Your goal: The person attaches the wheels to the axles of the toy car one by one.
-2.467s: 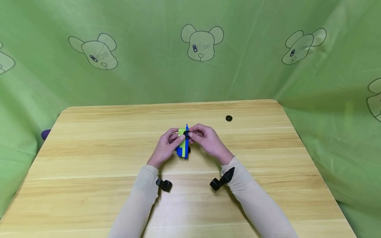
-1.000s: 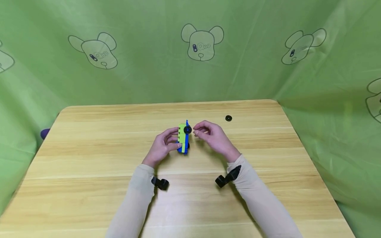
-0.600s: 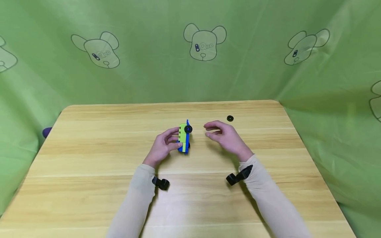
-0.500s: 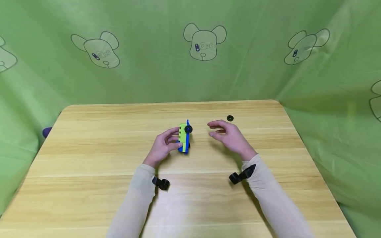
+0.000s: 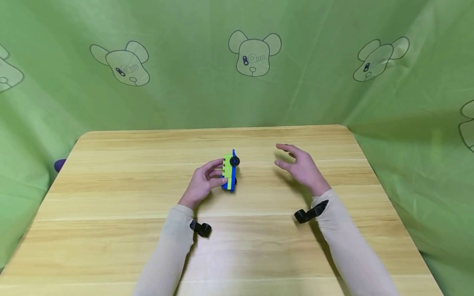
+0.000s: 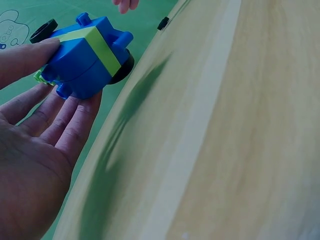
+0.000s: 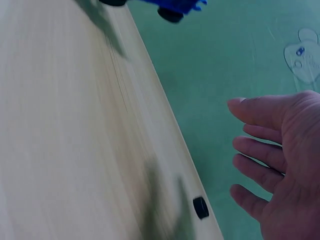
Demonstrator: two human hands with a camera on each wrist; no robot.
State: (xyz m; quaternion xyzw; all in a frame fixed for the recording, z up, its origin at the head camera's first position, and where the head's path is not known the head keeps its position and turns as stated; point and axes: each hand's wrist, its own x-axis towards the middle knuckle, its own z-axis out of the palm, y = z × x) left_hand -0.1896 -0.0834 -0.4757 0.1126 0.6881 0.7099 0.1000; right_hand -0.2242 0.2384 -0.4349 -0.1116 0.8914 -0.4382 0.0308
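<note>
My left hand [image 5: 201, 183] holds a blue and lime-green toy car [image 5: 227, 172] built of blocks, thumb on one side and fingers on the other. In the left wrist view the car [image 6: 80, 62] is held above the table, with a black wheel [image 6: 44, 31] on one side. Off to the right, my right hand [image 5: 301, 166] is empty, its thumb and fingers spread apart. A loose black wheel [image 7: 201, 207] lies on the table near that hand; in the head view the fingers nearly cover it.
The wooden table [image 5: 111, 185] has a rounded far edge, with a green curtain [image 5: 177, 82] printed with bear heads behind and beside it. Each sleeve carries a black wrist camera [image 5: 311, 211]. Something purple [image 5: 59, 165] shows beyond the table's left edge.
My right hand has let go of the wheel on the toy car and moved right and away towards the loose wheel, its fingers spreading. The left hand keeps hold of the car, now almost still.
</note>
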